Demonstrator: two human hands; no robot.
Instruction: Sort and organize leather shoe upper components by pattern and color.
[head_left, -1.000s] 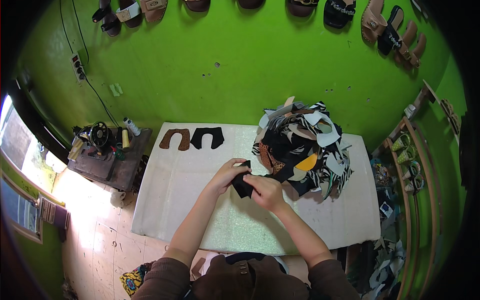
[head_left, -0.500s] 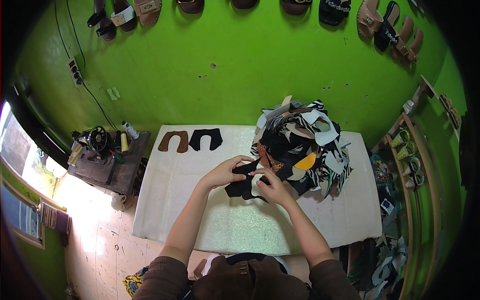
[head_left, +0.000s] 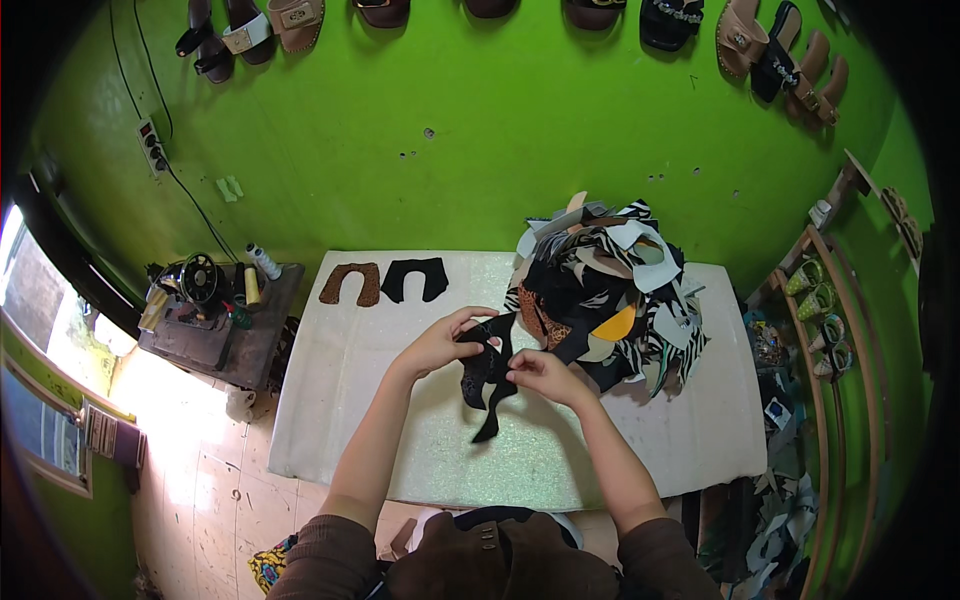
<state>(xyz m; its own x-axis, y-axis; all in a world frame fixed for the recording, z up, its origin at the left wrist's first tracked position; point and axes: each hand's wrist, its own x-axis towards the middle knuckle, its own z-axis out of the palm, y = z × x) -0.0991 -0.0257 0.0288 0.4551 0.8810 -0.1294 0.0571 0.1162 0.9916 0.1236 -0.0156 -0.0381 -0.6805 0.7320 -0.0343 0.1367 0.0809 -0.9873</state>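
Over the middle of the white table (head_left: 350,420), both hands hold a black cut piece (head_left: 476,385), perhaps leather or fabric, with a hole in it. My left hand (head_left: 440,347) has its upper left edge between thumb and fingers. My right hand (head_left: 548,377) pinches its right side, and a narrow tail hangs down toward me. Just beyond my right hand rises a heap of scraps (head_left: 655,262) in black, white, zebra and leopard patterns. A brown spotted U-shaped piece (head_left: 331,291) and a black U-shaped piece (head_left: 433,278) lie flat side by side at the far left.
A sewing machine (head_left: 200,280) with thread spools stands on a small dark table (head_left: 262,330) to the left. Sandals (head_left: 668,25) hang along the green wall (head_left: 480,150). At the right, a wooden rack (head_left: 815,420) holds shoes, with more scraps (head_left: 775,530) piled below.
The black piece has been turned and opened out between my hands, so its tail now hangs lower and its hole shows. My right hand has shifted slightly down and right.
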